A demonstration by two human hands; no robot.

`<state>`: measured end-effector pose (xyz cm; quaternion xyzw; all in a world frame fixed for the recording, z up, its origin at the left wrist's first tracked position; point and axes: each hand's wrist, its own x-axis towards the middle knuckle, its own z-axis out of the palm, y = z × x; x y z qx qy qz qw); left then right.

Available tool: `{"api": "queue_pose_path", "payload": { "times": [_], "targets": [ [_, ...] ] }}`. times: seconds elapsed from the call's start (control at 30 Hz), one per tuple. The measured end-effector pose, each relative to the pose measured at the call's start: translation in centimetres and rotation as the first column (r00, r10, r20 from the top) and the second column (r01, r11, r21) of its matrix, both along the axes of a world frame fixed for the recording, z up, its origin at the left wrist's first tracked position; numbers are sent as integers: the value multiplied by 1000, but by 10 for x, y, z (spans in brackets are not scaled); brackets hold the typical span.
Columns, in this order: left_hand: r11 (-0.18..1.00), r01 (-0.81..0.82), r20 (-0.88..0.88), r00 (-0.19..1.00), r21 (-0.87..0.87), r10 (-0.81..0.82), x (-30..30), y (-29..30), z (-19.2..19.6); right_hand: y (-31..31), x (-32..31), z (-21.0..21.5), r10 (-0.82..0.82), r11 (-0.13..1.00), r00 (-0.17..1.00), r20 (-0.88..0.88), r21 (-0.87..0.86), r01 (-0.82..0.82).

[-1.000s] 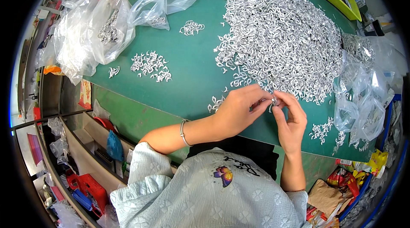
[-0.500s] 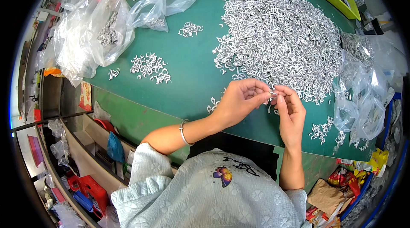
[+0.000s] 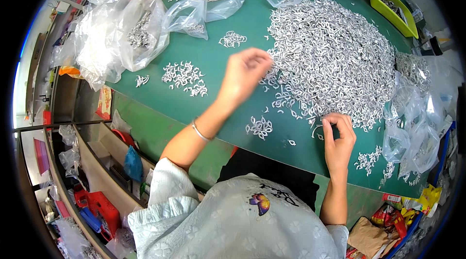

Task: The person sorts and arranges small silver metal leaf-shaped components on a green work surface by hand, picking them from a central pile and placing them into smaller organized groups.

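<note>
One heap of silver curved metal pieces (image 3: pixel 335 60), uncountable, lies at 1 o'clock on the flat green tabletop (image 3: pixel 145 65), long axis 11-to-5. Left hand (image 3: pixel 243 72) loosely curled, right hand (image 3: pixel 341 140) partly bent; contents cannot be told.

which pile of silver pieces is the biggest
The broad heap just beyond the right hand; the other loose piles are only small clusters.

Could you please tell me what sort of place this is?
Probably a small workshop where parts are handled by hand, though I cannot be certain. A large heap of small silvery pieces lies on the green table, with clear plastic bags and a lime-green tray around it.
</note>
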<state>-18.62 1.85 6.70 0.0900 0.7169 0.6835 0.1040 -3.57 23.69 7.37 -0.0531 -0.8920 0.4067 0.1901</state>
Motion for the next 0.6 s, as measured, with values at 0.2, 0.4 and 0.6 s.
{"api": "queue_pose_path", "payload": {
  "times": [0.2,0.4,0.6],
  "targets": [
    [869,-229,-287,952,-439,106,-61,-48,-11,-1,12,0,153,982,988,16,112,-154],
    [729,-419,-551,832,-541,70,-60,-51,-16,-18,24,7,315,920,947,69,224,-322],
    [858,10,-481,824,-514,-298,37,-2,6,-7,34,-19,206,867,977,59,452,-210]
  ]
}}
